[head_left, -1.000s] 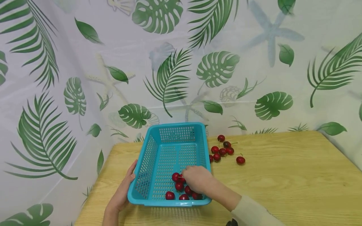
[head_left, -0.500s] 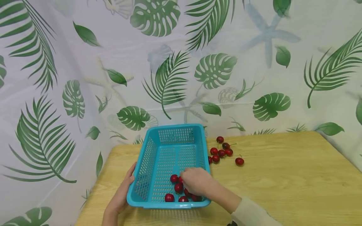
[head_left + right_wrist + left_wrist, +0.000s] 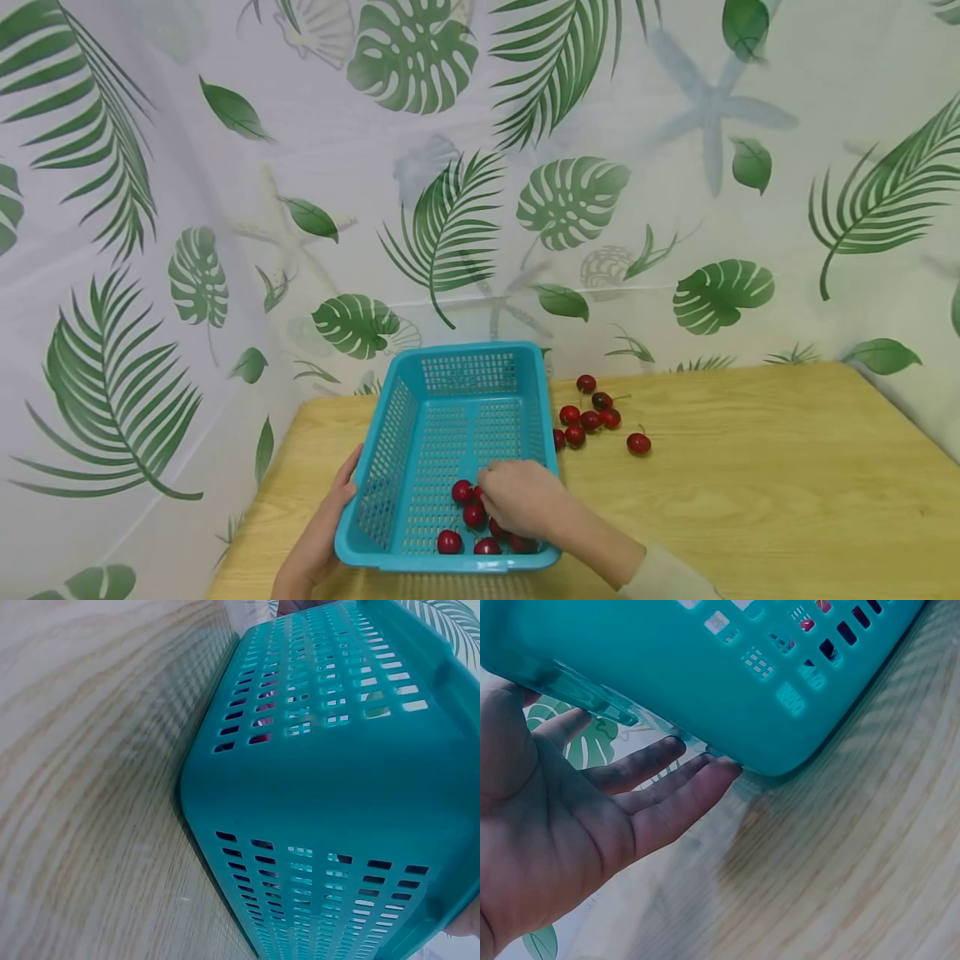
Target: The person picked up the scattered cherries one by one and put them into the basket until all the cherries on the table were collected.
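Observation:
A turquoise plastic basket (image 3: 397, 563) with perforated walls stands on the table. My left hand (image 3: 318, 525) holds its left side; in the left wrist view the thumb side of this hand (image 3: 562, 817) meets the rim and the long fingers lie under it, tips by the basket wall (image 3: 630, 645). My right hand (image 3: 521, 500) reaches over the right wall into the basket, fingers bent, pinching a mostly hidden cherry (image 3: 477, 495). More red cherries (image 3: 449, 542) lie around it in the near right part. In the right wrist view the outer basket wall (image 3: 322, 780) hides most of the hand.
Right of the basket, several cherries (image 3: 590, 420) lie in a group on the wooden table (image 3: 750, 475), some with stems. A single cherry (image 3: 639, 443) sits a little apart. Behind the table hangs a leaf-patterned cloth (image 3: 465, 108).
The whole scene sits slightly lower in the head view than half a second ago. Both hands keep their places at the basket, and the cherries on the table lie as before.

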`<state>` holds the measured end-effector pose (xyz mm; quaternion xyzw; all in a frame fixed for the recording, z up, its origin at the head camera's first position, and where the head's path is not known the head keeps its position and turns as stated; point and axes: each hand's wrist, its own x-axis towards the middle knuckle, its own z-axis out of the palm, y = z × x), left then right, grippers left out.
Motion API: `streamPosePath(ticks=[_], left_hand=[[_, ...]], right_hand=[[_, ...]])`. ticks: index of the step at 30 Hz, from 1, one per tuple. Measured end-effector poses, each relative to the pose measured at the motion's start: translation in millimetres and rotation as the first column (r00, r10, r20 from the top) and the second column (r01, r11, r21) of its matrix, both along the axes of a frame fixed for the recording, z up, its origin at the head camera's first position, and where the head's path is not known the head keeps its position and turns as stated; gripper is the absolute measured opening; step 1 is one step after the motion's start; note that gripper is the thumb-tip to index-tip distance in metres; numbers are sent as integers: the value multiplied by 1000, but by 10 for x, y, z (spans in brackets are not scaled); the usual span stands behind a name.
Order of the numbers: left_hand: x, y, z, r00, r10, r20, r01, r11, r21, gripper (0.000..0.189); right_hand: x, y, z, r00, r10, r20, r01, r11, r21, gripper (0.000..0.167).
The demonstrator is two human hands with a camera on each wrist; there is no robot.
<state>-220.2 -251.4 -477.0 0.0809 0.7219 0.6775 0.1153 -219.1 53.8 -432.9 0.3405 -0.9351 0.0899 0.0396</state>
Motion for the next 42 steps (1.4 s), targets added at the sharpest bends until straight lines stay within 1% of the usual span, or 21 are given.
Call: streamPosePath(ticks=[3, 6, 8, 13, 15, 18, 21, 25, 28, 31, 32, 33, 34, 36, 37, 38, 40, 42], left_hand=[[-28, 25, -6, 999, 6, -40, -6, 1000, -2, 64], [-48, 50, -8, 999, -7, -48, 8, 1000, 4, 66], [-34, 46, -3, 999, -15, -31, 16, 1000, 6, 64], [-20, 34, 24, 1000, 25, 13, -26, 1000, 12, 62], [-24, 44, 27, 999, 32, 18, -33, 999, 19, 64], [-20, 55, 21, 999, 34, 32, -35, 999, 33, 63], [-22, 55, 14, 999, 27, 21, -28, 999, 37, 62], [-26, 38, 16, 999, 44, 12, -44, 999, 15, 62], [-9, 23, 21, 998, 57, 24, -57, 998, 8, 61], [-7, 22, 37, 997, 59, 44, -60, 998, 21, 61], [-9, 24, 41, 997, 58, 51, -60, 998, 27, 61], [-12, 28, 45, 997, 59, 50, -61, 998, 31, 61], [-7, 20, 45, 997, 56, 58, -58, 998, 31, 60], [6, 5, 37, 998, 46, 52, -48, 998, 28, 59], [12, -5, 29, 998, 44, 47, -45, 999, 23, 58], [18, -14, 24, 998, 37, 49, -38, 999, 32, 58], [19, -30, 16, 999, 28, 39, -29, 999, 20, 59], [19, -31, 16, 999, 21, 35, -22, 1000, 20, 59]], right_hand=[[-8, -4, 34, 1000, 9, 20, -9, 1000, -7, 9], [-10, 9, 47, 999, 4, 47, -4, 1000, -6, 11], [-16, 19, 47, 999, -5, 52, 6, 1000, -15, 11], [-44, 25, 34, 996, 3, 90, 4, 997, -79, 12], [-47, 25, 28, 993, 9, 114, 2, 996, -93, 12], [-40, 30, 24, 992, 5, 125, 7, 996, -94, 12], [-31, 32, 36, 992, 1, 127, 11, 995, -96, 11], [-34, 18, 53, 991, 9, 133, 5, 994, -108, 10], [-22, 7, 47, 991, 21, 132, -4, 992, -127, 10], [-34, 19, 45, 987, 34, 158, -2, 980, -200, 11], [-43, 32, 45, 984, 43, 172, 0, 970, -243, 11], [-53, 47, 47, 979, 55, 195, 6, 954, -300, 11], [-64, 64, 50, 972, 73, 223, 13, 932, -363, 12], [-86, 98, 58, 955, 123, 269, 29, 866, -498, 13], [-98, 115, 67, 950, 148, 276, 32, 829, -558, 14], [-110, 133, 80, 948, 169, 271, 33, 791, -610, 14], [-132, 176, 112, 952, 193, 239, 25, 727, -686, 15], [-162, 242, 137, 972, 171, 159, 0, 681, -732, 16]])
